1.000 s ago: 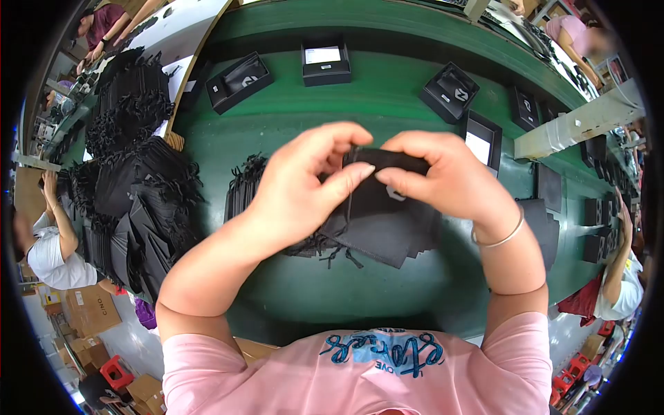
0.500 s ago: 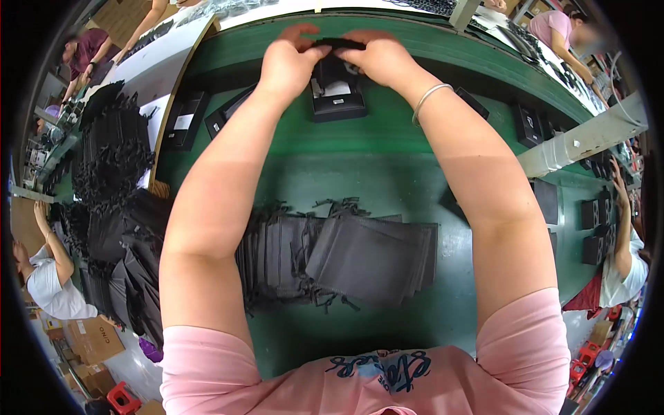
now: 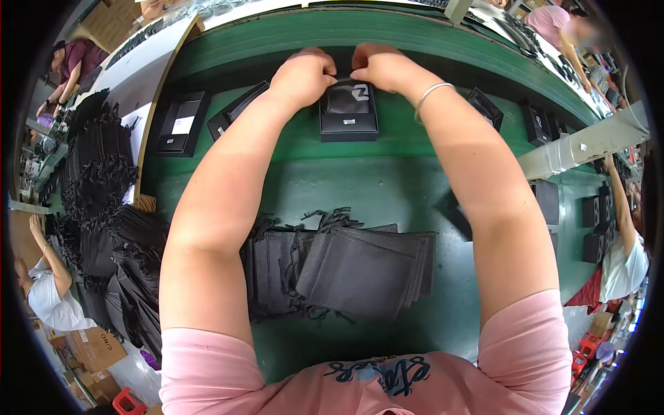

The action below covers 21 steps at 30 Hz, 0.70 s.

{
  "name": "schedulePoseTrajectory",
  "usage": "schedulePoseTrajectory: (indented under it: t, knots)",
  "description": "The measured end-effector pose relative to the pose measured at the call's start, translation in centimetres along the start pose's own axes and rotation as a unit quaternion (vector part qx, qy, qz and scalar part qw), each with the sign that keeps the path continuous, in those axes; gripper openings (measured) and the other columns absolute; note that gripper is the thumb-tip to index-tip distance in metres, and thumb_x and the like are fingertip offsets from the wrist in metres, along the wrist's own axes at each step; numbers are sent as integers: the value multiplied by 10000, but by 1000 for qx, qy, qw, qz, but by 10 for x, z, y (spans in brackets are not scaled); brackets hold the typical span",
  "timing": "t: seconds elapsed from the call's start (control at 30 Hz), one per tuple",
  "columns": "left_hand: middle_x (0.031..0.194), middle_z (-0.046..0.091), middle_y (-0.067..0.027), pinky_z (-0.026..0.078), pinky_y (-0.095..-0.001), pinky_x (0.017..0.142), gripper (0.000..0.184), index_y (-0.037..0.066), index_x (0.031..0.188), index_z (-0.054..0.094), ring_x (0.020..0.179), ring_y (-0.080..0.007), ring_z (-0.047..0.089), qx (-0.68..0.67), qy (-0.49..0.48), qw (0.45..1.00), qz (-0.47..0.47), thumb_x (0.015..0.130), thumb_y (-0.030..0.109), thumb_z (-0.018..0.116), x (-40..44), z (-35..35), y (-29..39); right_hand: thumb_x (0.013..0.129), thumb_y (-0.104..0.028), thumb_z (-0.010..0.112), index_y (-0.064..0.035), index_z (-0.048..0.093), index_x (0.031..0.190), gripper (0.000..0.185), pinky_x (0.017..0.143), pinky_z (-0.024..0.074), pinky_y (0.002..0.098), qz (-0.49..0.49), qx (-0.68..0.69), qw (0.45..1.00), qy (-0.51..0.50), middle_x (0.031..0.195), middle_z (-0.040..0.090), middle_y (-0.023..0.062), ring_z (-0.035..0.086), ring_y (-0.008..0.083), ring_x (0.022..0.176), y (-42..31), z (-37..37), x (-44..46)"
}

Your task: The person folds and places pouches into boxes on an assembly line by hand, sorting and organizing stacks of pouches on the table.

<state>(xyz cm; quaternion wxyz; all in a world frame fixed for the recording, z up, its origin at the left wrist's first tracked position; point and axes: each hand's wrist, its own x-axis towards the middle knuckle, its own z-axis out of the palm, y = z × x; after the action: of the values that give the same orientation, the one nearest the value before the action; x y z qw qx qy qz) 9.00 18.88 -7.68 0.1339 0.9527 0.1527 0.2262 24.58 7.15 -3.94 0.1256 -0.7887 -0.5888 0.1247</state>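
A black box (image 3: 349, 131) with a small light label on its front stands on the green surface ahead of me. Inside it lies a black drawstring pouch (image 3: 342, 102) with a white mark near its upper right. My left hand (image 3: 304, 76) is closed in a pinch at the pouch's upper left corner. At the upper right, my right hand (image 3: 384, 67) pinches the pouch's far edge. Nearer to me lies a fanned stack of flat black drawstring pouches (image 3: 363, 270). The fingertips partly hide the far edge of the held pouch.
Other open black boxes (image 3: 181, 124) lie along the green belt (image 3: 415, 145). A large heap of black pouches (image 3: 100, 166) is at left. A grey metal post (image 3: 588, 145) slants in from the right. Co-workers (image 3: 626, 263) sit on both sides.
Both hands have come down and nearer with the pouch. It now lies in the box over the white paper seen before, and its white mark shows. The near stack shifted slightly in view.
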Motion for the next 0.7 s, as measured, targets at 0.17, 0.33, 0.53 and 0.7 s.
schedulePoseTrajectory:
  t: [0.17, 0.33, 0.53, 0.7]
  knots:
    - [950, 669, -102, 495, -390, 786, 254, 106, 1066, 636, 904, -337, 627, -16, -47, 993, -112, 813, 123, 624, -5, -6, 34, 848, -161, 592, -36, 630, 1037, 229, 775, 509, 377, 21, -37, 999, 0, 946, 691, 134, 654, 296, 871, 2, 13, -1]
    - [1061, 657, -141, 489, -425, 823, 348, 137, 1206, 564, 1008, -364, 596, -53, -68, 978, -191, 859, 108, 556, 20, 15, 48, 853, -158, 573, -9, 641, 973, 203, 763, 513, 407, 65, -103, 984, 132, 879, 682, 165, 652, 336, 828, -4, 19, -25]
    - [1061, 643, -166, 506, -400, 818, 327, 80, 1172, 582, 972, -325, 620, -17, 61, 998, 10, 851, 134, 613, -11, 3, 52, 871, -267, 598, -22, 614, 998, 277, 779, 487, 393, -59, -102, 987, -109, 1006, 636, 123, 598, 329, 895, -92, -37, -174]
    - [881, 623, -74, 479, -311, 693, 173, 44, 992, 638, 740, -191, 574, -116, -30, 993, -18, 865, 158, 665, -91, -78, 99, 792, -305, 712, -37, 622, 1009, 356, 819, 465, 363, -153, 3, 981, -117, 1003, 623, 88, 579, 278, 970, -83, 18, -235]
